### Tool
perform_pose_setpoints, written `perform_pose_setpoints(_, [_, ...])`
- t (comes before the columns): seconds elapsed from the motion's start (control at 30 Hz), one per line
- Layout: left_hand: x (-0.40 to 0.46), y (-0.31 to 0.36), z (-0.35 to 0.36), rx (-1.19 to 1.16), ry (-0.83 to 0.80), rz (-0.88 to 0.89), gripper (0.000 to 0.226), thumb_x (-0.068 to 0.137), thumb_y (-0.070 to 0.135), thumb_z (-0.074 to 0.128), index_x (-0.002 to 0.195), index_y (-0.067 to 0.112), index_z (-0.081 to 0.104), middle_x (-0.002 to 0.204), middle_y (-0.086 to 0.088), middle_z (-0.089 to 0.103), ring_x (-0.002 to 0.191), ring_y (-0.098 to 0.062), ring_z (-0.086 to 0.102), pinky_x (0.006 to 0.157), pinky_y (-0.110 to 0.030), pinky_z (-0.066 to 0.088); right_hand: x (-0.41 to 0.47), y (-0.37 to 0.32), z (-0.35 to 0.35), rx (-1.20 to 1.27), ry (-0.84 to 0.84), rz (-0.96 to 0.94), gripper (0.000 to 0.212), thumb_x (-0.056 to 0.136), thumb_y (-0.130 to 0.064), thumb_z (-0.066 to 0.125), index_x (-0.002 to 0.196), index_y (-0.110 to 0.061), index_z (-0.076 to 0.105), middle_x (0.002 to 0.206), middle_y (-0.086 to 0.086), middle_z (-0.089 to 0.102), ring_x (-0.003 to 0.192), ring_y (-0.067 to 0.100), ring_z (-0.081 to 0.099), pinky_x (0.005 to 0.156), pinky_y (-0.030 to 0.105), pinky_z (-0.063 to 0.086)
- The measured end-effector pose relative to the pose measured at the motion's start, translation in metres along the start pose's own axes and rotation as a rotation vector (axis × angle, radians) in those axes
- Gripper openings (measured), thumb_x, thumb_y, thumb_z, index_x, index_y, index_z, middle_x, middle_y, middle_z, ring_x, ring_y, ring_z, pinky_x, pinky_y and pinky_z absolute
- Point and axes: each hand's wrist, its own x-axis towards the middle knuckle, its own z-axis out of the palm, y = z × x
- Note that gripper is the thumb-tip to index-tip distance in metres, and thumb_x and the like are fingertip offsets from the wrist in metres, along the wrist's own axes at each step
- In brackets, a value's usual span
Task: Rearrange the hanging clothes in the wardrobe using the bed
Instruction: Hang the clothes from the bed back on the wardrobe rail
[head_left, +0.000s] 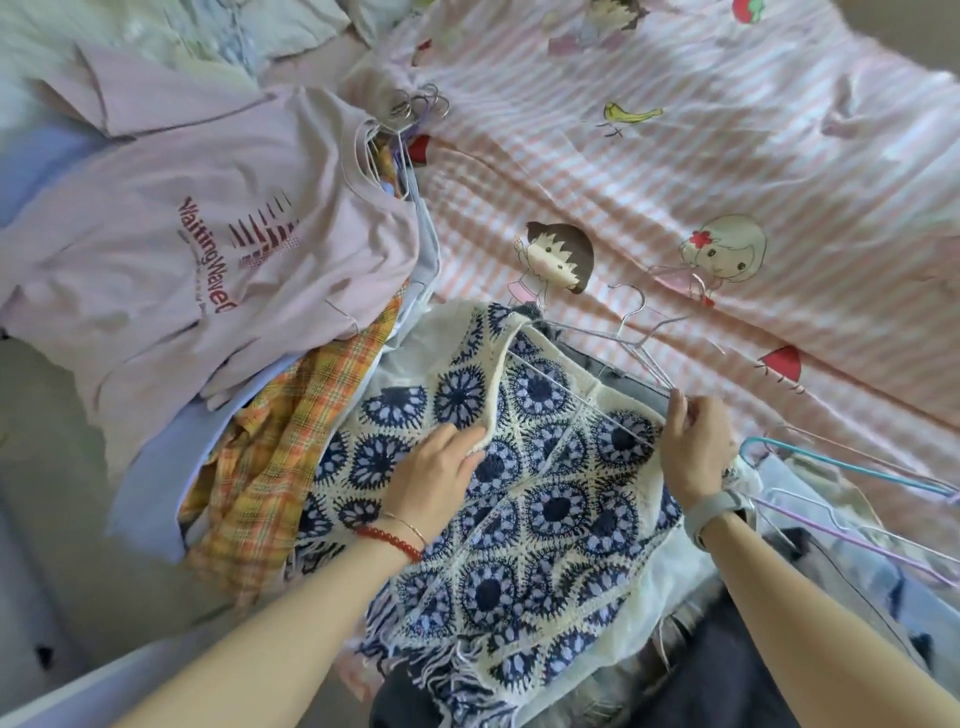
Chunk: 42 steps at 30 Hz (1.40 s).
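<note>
Gripping: left hand (439, 470) pinches the neckline edge of the crochet vest (524, 509)
Right hand (693, 447): closed on the wire hanger (631, 345) end
Vest: flat on the striped bed sheet (675, 156), beside the pink T-shirt (208, 234) pile

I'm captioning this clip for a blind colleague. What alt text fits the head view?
Two bare hands work a blue-and-white crochet top on a bed: the left hand pinches its neckline, the right hand grips a white wire hanger. A lilac T-shirt tops a clothes pile at left; loose hangers lie right.
</note>
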Motion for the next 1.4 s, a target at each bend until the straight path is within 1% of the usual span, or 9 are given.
perform_pose_setpoints(0.27, [-0.070,0.033,-0.054,-0.046,0.071,0.107,0.039,0.085,0.030,0.043,0.103,0.007,0.068,0.071,0.002,0.055,0.047,0.009,0.025,0.036,-0.001,0.022,-0.072,-0.053,-0.046,0.212,-0.010,-0.161,0.020,0.095,-0.019,0.045,0.076,-0.012,0.044,0.071,0.006,0.045,0.067,0.022,0.041,0.069,0.049,0.040])
perform_pose_setpoints(0.43, [-0.121,0.036,-0.095,-0.050,0.124,0.086,0.038,0.087,0.031,0.042,0.101,0.008,0.070,0.071,0.000,0.059,0.046,0.000,0.036,0.040,-0.004,0.028,-0.120,-0.073,-0.079,0.355,-0.067,-0.196,0.041,0.085,-0.052,0.036,0.059,-0.020,0.037,0.056,-0.006,0.036,0.055,0.014,0.034,0.058,0.032,0.029])
perform_pose_setpoints(0.57, [-0.183,0.028,-0.112,-0.101,0.203,-0.040,0.041,0.088,0.034,0.041,0.101,0.009,0.070,0.081,-0.002,0.066,0.059,-0.012,0.060,0.049,-0.028,0.051,-0.167,-0.100,-0.093,0.421,-0.162,-0.321,0.048,0.083,-0.054,0.034,0.052,-0.018,0.034,0.048,-0.003,0.031,0.047,0.011,0.026,0.048,0.024,0.019])
perform_pose_setpoints(0.77, [-0.268,0.025,-0.154,-0.165,0.425,-0.107,0.036,0.087,0.029,0.045,0.097,0.005,0.069,0.085,-0.001,0.067,0.076,0.000,0.054,0.066,-0.002,0.041,-0.232,-0.156,-0.098,0.469,-0.263,-0.474,0.063,0.074,-0.062,0.042,0.056,-0.001,0.051,0.049,0.002,0.040,0.046,0.011,0.032,0.045,0.013,0.026])
perform_pose_setpoints(0.9, [-0.326,0.014,-0.190,-0.039,0.652,-0.156,0.028,0.085,0.032,0.050,0.100,0.014,0.066,0.089,0.000,0.063,0.079,-0.007,0.056,0.070,-0.025,0.048,-0.270,-0.203,-0.097,0.468,-0.276,-0.571,0.054,0.077,-0.061,0.046,0.045,-0.020,0.033,0.039,-0.013,0.029,0.037,0.004,0.034,0.059,0.024,0.024])
perform_pose_setpoints(1.0, [-0.359,-0.001,-0.229,0.230,0.818,-0.226,0.039,0.086,0.039,0.048,0.119,0.018,0.050,0.113,-0.006,0.053,0.108,-0.025,0.049,0.092,-0.040,0.040,-0.298,-0.232,-0.093,0.449,-0.289,-0.669,0.052,0.077,-0.061,0.046,0.044,-0.023,0.030,0.036,-0.011,0.028,0.040,0.002,0.038,0.068,0.035,0.024])
perform_pose_setpoints(1.1, [-0.378,-0.019,-0.261,0.446,0.700,-0.270,0.059,0.091,0.053,0.031,0.132,0.012,0.039,0.130,-0.013,0.045,0.124,-0.030,0.034,0.098,-0.048,0.036,-0.329,-0.253,-0.091,0.433,-0.284,-0.807,0.057,0.078,-0.067,0.043,0.042,-0.025,0.030,0.038,-0.011,0.027,0.035,0.006,0.027,0.069,0.038,0.027])
perform_pose_setpoints(1.23, [-0.397,-0.035,-0.258,0.279,0.254,-0.444,0.086,0.078,0.067,0.006,0.140,0.015,0.035,0.146,-0.007,0.035,0.139,-0.026,0.019,0.110,-0.053,0.022,-0.357,-0.273,-0.094,0.430,-0.264,-0.863,0.052,0.077,-0.061,0.040,0.041,-0.025,0.025,0.038,-0.014,0.024,0.039,0.009,0.024,0.077,0.036,0.025])
perform_pose_setpoints(1.4, [-0.413,-0.041,-0.249,0.246,0.512,-0.397,0.042,0.092,0.043,0.037,0.127,0.020,0.039,0.133,-0.014,0.047,0.108,-0.036,0.054,0.089,-0.052,0.045,-0.360,-0.288,-0.103,0.486,-0.255,-0.887,0.058,0.080,-0.060,0.041,0.035,-0.026,0.027,0.038,-0.014,0.045,0.034,0.005,0.034,0.072,0.039,0.022])
